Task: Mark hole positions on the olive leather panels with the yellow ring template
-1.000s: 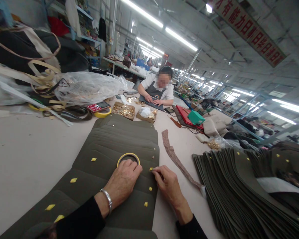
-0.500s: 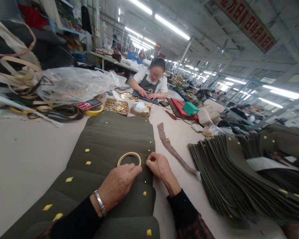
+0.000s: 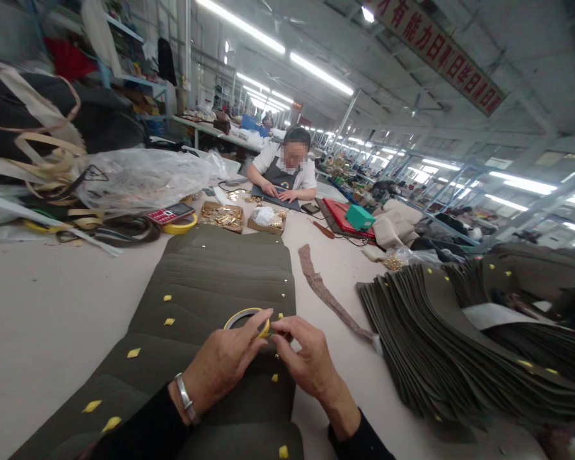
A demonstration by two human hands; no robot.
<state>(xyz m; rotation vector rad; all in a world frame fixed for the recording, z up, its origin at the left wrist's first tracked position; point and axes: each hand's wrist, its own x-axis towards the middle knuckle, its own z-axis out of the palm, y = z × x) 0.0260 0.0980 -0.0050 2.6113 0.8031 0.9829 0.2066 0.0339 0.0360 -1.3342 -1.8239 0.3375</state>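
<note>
A roll of yellow tape (image 3: 234,317) is held in my left hand (image 3: 220,361), between thumb and fingers, above overlapping dark green panels (image 3: 230,262). My right hand (image 3: 311,358) has thumb and index finger closed at the roll's right edge, on the tape; the exact tape end is hidden by the fingertips. Just beyond these fingers a small yellow tape piece (image 3: 280,315) lies by the panels' right edge. More yellow pieces (image 3: 133,352) dot the left side, and tiny gold studs (image 3: 283,295) show along the right edge.
To the right stands a fanned stack of green panels (image 3: 421,345). A brown strip (image 3: 328,291) lies between. Ahead are boxes of gold hardware (image 3: 222,216), another tape roll (image 3: 181,224) and a co-worker (image 3: 285,166). Plastic bags (image 3: 144,179) and straps crowd the left.
My right hand has come away from the panels' right edge to the tape roll, and a yellow piece now shows where it was. My left hand has raised its fingers along the roll.
</note>
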